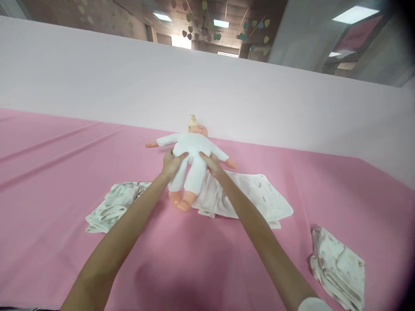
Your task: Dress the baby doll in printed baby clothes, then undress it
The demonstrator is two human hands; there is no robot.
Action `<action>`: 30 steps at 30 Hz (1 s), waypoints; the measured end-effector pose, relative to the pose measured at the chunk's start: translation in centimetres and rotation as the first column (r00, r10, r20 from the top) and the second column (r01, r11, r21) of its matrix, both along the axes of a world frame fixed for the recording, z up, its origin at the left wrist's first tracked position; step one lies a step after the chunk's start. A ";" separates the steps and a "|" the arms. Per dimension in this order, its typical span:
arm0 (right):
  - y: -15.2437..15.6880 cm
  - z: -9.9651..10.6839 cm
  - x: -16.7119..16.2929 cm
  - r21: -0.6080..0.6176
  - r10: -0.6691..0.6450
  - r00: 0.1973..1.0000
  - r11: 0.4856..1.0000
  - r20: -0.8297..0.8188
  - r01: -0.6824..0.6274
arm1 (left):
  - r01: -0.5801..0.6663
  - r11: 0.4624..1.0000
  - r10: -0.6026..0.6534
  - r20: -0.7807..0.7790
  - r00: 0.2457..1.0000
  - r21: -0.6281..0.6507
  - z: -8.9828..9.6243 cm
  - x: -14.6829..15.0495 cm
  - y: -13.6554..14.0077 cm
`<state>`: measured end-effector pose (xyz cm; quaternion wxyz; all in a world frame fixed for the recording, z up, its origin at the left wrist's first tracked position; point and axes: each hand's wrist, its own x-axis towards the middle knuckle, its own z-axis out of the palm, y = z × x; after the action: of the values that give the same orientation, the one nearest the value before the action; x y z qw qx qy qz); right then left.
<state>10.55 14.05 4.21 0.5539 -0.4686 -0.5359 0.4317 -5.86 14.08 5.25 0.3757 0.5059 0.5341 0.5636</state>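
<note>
Both of my hands grip a baby doll (193, 144) with a white cloth body, one at each side of its hips. My left hand (173, 164) has its thumb over the front of the doll, fingers curled behind. On the other side my right hand (212, 164) holds it the same way. The doll's arms spread outward and its bare feet point toward me. Behind its right leg and my right forearm lies a white printed cloth (259, 194), partly hidden. Left of the doll is a folded green-patterned cloth (113, 207), partly covered by my left forearm.
Another folded printed cloth (339, 268) lies at the lower right. A pink sheet (65, 172) with creases covers the surface. Behind the doll's head stands a small yellowish pump bottle (193, 123), against a white wall (129, 82) with glass above.
</note>
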 end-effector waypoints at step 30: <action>-18.3 -4.3 18.8 -0.302 -0.053 0.948 0.941 0.315 0.153 | 0.570 0.821 -0.565 0.163 0.809 0.019 -9.2 15.7 -12.5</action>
<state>29.39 -4.24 -0.05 0.4032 -0.6409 -0.5112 0.4067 9.85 1.57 -4.00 0.5763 0.5892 0.3351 0.4566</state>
